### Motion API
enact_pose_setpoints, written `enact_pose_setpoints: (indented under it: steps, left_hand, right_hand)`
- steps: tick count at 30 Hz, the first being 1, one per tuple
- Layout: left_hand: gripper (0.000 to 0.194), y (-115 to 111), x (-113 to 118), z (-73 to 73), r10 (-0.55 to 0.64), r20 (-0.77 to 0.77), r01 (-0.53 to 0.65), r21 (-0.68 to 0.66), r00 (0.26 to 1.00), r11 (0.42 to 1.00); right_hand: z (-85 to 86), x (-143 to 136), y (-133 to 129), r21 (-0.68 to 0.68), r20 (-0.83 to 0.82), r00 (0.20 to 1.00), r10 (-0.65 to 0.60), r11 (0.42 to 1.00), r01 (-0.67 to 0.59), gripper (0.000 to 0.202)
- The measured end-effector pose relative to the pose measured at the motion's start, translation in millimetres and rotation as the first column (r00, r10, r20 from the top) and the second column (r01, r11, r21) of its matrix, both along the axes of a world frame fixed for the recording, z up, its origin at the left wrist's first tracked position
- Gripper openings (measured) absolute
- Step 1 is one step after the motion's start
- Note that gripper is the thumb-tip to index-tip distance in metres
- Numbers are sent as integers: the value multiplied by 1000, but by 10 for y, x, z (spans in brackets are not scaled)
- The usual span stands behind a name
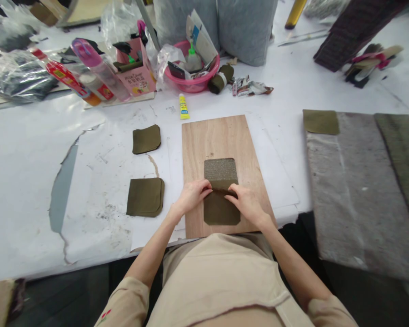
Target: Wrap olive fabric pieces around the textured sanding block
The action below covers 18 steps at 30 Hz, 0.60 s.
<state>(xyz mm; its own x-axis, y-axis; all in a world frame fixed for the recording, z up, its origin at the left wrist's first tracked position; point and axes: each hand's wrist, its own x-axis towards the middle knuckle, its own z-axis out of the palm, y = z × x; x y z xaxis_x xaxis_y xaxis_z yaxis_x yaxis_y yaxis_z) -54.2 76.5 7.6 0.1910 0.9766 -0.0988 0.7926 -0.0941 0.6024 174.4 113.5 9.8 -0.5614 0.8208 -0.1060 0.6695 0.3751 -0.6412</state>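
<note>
On a wooden board in front of me lies a greyish, rough-textured pad with rounded corners. An olive fabric piece with cut corners covers the near part of the board, its far edge raised in a fold. My left hand pinches the left end of that fold between thumb and fingers. At the right end, my right hand pinches the same edge. Whether the fabric and the pad are joined under the fold is hidden.
Two stacks of olive fabric pieces, a far one and a near one, lie left of the board. Beyond it are a yellow glue tube and a pink basket. A grey felt sheet lies at right.
</note>
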Motion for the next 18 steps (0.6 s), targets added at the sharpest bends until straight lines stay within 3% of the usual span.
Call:
enact_pose_setpoints:
  steps: [2,5,13,18]
  left_hand:
    - [6,-19,13,-26,17,-20,-16,31,1000,999]
    - [5,-28,15,-40,24,-18,-23,57,1000,998]
    - [10,-31,-33,-167,2,35,-8,155,999,988]
    - [16,-91,-35,-245,8,100,-33,245,995,969]
  right_hand:
    - [16,-6,-17,143,70,998,2,990,-13,8]
    - [14,-45,-12,235,42,999,28,971,-37,13]
    - [-174,-160,50,277,-94,994,60,960,-31,11]
    - [-200,-116,74,265,-176,980,95,963,-46,12]
